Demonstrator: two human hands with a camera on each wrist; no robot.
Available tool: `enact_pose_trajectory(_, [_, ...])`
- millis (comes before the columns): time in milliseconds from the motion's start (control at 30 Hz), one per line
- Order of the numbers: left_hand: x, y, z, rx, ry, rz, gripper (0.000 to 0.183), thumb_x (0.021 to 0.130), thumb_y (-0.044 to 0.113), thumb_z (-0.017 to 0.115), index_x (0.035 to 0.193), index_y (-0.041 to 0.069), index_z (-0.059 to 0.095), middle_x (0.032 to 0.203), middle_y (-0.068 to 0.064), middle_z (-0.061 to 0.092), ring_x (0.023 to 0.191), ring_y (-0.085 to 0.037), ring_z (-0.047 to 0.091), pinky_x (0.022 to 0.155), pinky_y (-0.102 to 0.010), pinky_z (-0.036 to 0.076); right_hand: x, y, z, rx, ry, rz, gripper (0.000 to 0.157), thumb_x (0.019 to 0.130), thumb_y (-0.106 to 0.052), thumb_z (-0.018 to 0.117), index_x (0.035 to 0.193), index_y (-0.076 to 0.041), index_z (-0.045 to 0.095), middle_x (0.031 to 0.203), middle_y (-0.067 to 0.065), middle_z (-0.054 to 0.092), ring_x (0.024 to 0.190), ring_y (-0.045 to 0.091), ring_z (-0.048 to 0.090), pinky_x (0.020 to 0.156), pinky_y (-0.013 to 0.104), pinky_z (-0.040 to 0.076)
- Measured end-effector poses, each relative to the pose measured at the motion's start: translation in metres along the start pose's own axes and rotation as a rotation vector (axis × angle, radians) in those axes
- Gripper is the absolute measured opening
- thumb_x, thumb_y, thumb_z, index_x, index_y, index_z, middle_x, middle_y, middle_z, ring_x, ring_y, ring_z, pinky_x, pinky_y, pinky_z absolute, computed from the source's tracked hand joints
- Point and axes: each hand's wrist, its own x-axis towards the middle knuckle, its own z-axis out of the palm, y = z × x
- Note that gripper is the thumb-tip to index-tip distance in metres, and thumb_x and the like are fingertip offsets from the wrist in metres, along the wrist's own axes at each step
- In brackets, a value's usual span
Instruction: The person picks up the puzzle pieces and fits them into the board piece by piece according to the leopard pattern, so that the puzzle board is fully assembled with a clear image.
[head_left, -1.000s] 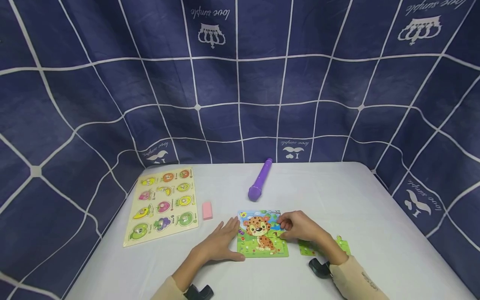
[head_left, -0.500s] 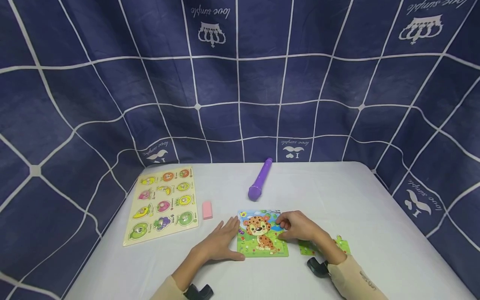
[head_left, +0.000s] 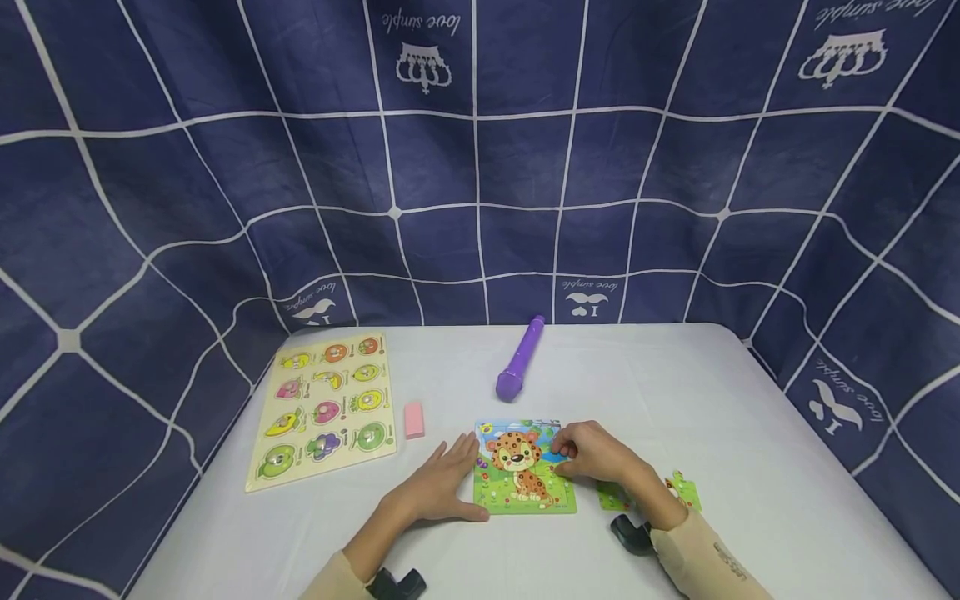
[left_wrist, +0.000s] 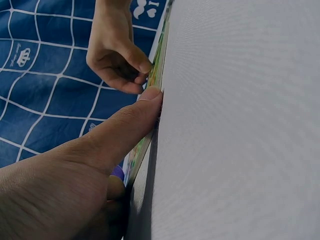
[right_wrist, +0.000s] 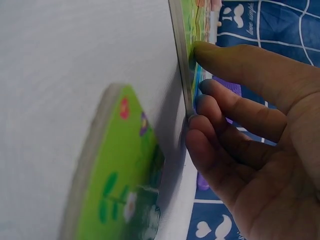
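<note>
A square jigsaw puzzle [head_left: 517, 487] with a spotted leopard cub on green grass lies flat in front of me. Beside its left edge my left hand [head_left: 433, 490] rests on the table, fingers stretched out, thumb touching the lower left corner. My right hand [head_left: 596, 454] is at the puzzle's right side. Its curled fingers and thumb hold a puzzle piece at that side, the thumb [right_wrist: 215, 54] pressed on the picture. The piece's outline is mostly hidden by the fingers. Under the right forearm lie loose green puzzle pieces [head_left: 684, 490], partly covered; one green piece [right_wrist: 110, 190] shows large in the right wrist view.
A wooden fruit puzzle board [head_left: 330, 412] lies at the left, with a pink block [head_left: 414, 421] to its right. Behind the jigsaw is a purple toy microphone [head_left: 520, 362]. A blue checked cloth [head_left: 480, 167] hangs round the white table [head_left: 637, 375].
A dark gap seen near the right thumb a second ago no longer shows, and the picture there looks flat. The right hand shifted slightly left; the left hand stayed still.
</note>
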Motion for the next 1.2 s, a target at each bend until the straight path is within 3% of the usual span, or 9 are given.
enact_pose_trajectory(267, [0.0,0.0,0.0,-0.01,-0.001,0.004,0.116,0.071,0.067,0.072,0.153,0.0,0.023,0.163,-0.015,0.016,0.152,-0.03,0.015,0.124,-0.052,0.013,-0.001,-0.002,0.002,0.0,0.013,0.014,0.021,0.074,-0.013,0.082,0.092,-0.007,0.072,0.075,-0.007,0.059,0.07,0.008,0.051,0.059,0.018,0.045])
enact_pose_trajectory(667, [0.0,0.001,0.0,-0.026,-0.008,-0.006,0.118,0.07,0.068,0.072,0.153,0.0,0.022,0.163,-0.014,0.014,0.152,-0.03,0.015,0.124,-0.052,0.012,-0.01,0.002,-0.01,0.016,0.062,-0.007,0.041,0.071,-0.019,0.085,0.105,-0.003,0.07,0.081,-0.003,0.06,0.073,0.01,0.05,0.061,0.019,0.045])
enact_pose_trajectory(1200, [0.0,0.0,0.0,-0.012,-0.002,-0.001,0.117,0.071,0.067,0.072,0.153,0.0,0.023,0.163,-0.014,0.015,0.152,-0.029,0.015,0.124,-0.052,0.013,-0.013,0.009,-0.01,0.028,0.041,0.008,0.046,0.068,-0.017,0.087,0.107,-0.002,0.068,0.083,-0.004,0.059,0.075,0.011,0.051,0.062,0.019,0.046])
